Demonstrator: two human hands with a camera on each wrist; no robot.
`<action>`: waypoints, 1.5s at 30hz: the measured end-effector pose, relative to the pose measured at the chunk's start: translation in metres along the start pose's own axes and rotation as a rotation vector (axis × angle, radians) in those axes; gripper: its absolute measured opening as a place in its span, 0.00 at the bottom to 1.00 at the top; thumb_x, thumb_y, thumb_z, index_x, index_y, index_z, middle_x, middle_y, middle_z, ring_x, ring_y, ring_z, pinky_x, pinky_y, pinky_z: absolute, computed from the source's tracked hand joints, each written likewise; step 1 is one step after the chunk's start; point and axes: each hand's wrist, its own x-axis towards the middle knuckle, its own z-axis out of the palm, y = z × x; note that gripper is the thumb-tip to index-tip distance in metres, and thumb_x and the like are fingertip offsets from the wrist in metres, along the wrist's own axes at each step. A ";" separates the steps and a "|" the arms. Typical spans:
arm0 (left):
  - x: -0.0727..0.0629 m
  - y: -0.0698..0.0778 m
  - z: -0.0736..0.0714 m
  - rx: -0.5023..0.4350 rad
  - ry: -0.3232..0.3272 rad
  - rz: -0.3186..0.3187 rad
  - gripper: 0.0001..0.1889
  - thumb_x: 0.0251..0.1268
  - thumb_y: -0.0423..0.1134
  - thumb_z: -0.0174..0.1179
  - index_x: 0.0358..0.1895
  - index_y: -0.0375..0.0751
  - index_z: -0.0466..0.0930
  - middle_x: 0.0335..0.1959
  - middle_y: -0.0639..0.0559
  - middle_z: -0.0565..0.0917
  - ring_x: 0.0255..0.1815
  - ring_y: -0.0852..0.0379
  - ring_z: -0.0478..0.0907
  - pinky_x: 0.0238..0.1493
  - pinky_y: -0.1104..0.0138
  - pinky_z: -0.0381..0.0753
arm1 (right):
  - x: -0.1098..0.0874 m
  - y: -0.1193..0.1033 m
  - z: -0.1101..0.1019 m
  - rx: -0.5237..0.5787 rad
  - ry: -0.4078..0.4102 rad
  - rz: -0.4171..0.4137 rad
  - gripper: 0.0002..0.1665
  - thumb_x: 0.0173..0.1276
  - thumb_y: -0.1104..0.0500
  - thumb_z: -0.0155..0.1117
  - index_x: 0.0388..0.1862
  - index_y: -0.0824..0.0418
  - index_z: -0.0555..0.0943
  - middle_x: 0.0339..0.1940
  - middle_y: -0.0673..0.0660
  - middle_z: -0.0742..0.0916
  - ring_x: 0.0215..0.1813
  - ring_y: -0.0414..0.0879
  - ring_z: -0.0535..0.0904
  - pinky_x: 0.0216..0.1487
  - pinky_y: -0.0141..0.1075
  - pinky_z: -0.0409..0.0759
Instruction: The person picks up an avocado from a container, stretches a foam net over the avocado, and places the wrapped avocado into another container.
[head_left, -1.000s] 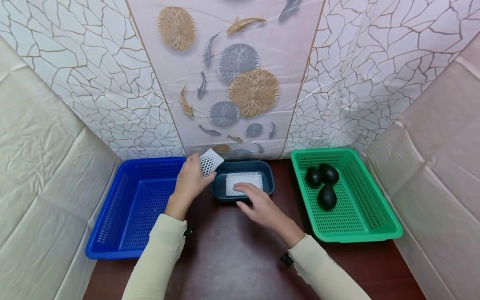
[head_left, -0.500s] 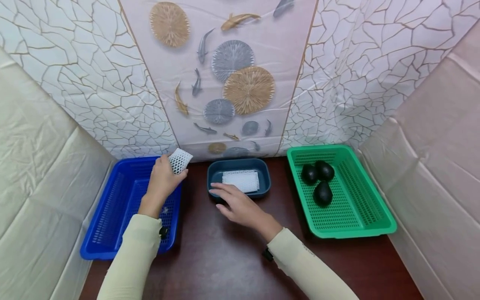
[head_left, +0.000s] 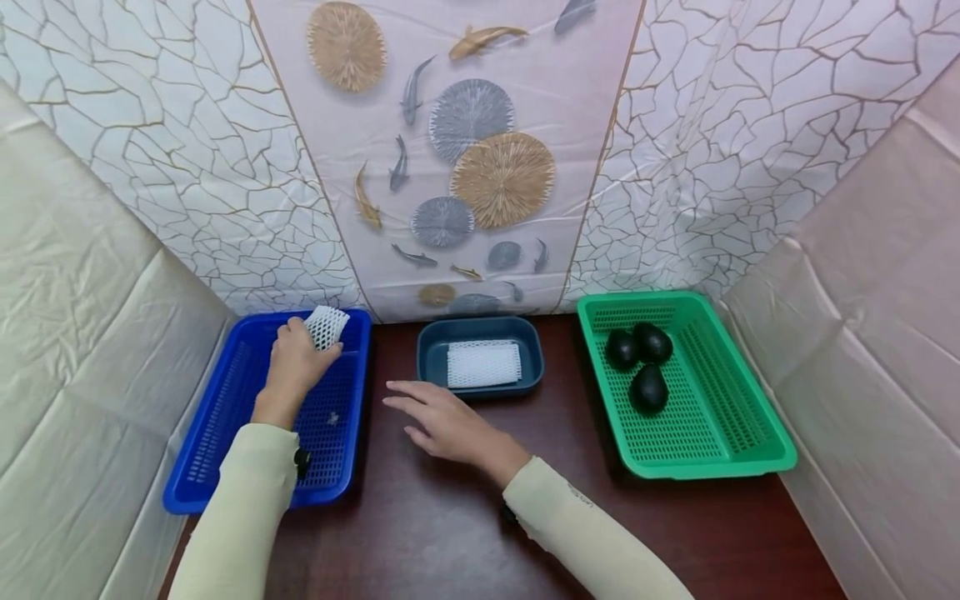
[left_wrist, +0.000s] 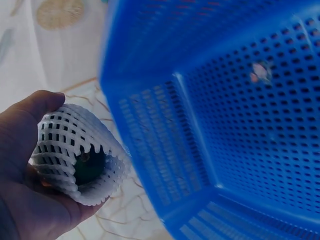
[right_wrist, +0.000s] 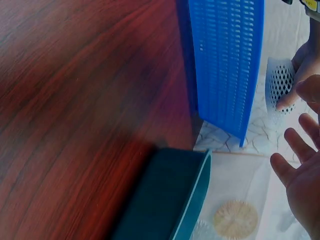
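Note:
My left hand [head_left: 294, 365] grips a white foam net sleeve [head_left: 327, 327] over the back part of the blue basket [head_left: 174, 492]. Through the sleeve's open end in the left wrist view shows a dark green, rounded fruit, seemingly an avocado [left_wrist: 91, 167]. Thumb and fingers wrap the sleeve from both sides. My right hand [head_left: 448, 427] hovers over the table just in front of the small dark teal tray [head_left: 536, 371], its fingers loosely extended and holding nothing. Inside that tray lie flat white foam net sleeves [head_left: 483, 363], how many I cannot tell.
On the right stands a green basket [head_left: 712, 472] with three dark avocados [head_left: 648, 389] near its back left. A small pale scrap [left_wrist: 261, 72] sits on the blue basket's floor. Cloth-covered walls [head_left: 90, 250] enclose the brown table [head_left: 450, 533] at the back and sides.
My left hand has carried the sleeved fruit leftward from beside the teal tray to over the blue basket. My right hand has drawn back from above the tray, toward the left and front.

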 end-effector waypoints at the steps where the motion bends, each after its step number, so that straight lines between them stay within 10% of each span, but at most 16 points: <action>1: 0.001 -0.004 0.000 0.004 -0.014 -0.011 0.43 0.65 0.51 0.67 0.68 0.17 0.58 0.60 0.16 0.70 0.57 0.20 0.73 0.57 0.35 0.75 | 0.002 -0.001 0.002 -0.001 -0.009 -0.008 0.31 0.72 0.59 0.68 0.73 0.57 0.75 0.78 0.57 0.74 0.77 0.49 0.70 0.77 0.42 0.68; 29: 0.008 -0.091 0.020 0.010 -0.148 -0.258 0.48 0.70 0.49 0.62 0.75 0.17 0.45 0.66 0.13 0.61 0.63 0.18 0.67 0.60 0.32 0.72 | 0.031 -0.023 0.046 -0.097 -0.423 -0.035 0.46 0.76 0.54 0.65 0.86 0.43 0.53 0.88 0.48 0.49 0.67 0.45 0.77 0.58 0.37 0.80; 45: 0.010 -0.100 0.031 0.002 -0.217 -0.315 0.48 0.71 0.48 0.63 0.76 0.18 0.44 0.69 0.14 0.58 0.67 0.18 0.64 0.61 0.29 0.70 | 0.028 -0.020 0.052 -0.061 -0.453 -0.041 0.49 0.76 0.57 0.63 0.87 0.42 0.48 0.88 0.47 0.46 0.47 0.42 0.81 0.43 0.32 0.79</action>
